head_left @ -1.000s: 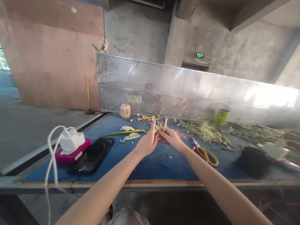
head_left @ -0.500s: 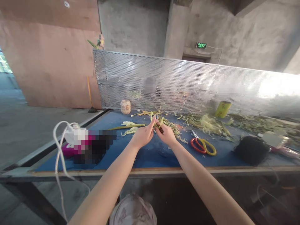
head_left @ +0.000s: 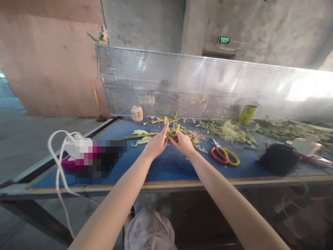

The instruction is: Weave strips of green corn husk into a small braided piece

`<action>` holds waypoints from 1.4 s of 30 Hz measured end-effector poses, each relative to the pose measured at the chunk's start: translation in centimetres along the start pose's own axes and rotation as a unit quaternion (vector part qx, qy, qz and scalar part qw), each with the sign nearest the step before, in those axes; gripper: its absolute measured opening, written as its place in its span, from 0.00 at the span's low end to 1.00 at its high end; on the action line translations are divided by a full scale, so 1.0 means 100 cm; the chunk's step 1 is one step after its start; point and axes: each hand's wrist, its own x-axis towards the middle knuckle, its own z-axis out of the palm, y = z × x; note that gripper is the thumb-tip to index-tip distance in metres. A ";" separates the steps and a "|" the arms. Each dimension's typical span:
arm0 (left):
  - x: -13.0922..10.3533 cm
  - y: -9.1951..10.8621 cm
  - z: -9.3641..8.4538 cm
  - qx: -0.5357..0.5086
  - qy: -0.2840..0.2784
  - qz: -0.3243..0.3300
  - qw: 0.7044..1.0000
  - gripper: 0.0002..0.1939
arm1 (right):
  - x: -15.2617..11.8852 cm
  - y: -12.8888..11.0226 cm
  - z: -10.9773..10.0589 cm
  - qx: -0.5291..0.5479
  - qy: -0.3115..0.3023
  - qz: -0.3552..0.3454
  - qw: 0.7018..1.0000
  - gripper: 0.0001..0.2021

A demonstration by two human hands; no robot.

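My left hand (head_left: 156, 145) and my right hand (head_left: 184, 143) meet over the middle of the blue tabletop. Between their fingertips is a narrow green strip (head_left: 178, 130), leaf-like and bent, its ends sticking up. Both hands are closed on it, the left with one finger raised. Just behind my right hand lies a heap of small dried green pieces (head_left: 191, 136). A long green stem (head_left: 137, 136) and a pale, crinkled leaf-like piece (head_left: 142, 141) lie left of my left hand. How the strip runs inside the fingers is hidden.
Scissors with red and yellow handles (head_left: 225, 156) lie to the right, near a dark bundle (head_left: 279, 159). A jar (head_left: 137, 114) and a yellow-green box (head_left: 248, 114) stand near the perforated metal screen (head_left: 208, 83). A white cable (head_left: 61, 168) hangs over the left front edge.
The view has tilted down slightly, so the table sits higher in it. My hands stay together on the green strip, with small finger movements; a left finger now points more upright.
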 end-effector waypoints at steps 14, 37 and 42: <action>0.008 -0.003 0.010 -0.077 0.055 -0.029 0.995 0.47 | 0.007 0.014 0.012 0.087 0.046 0.049 0.994 0.10; 0.003 -0.001 0.017 -0.009 -0.019 -0.007 1.000 0.42 | 0.005 0.021 0.010 0.034 0.034 0.055 0.997 0.11; 0.001 -0.006 0.013 0.014 -0.040 -0.020 0.999 0.39 | 0.003 0.021 0.005 -0.051 -0.005 0.034 0.998 0.11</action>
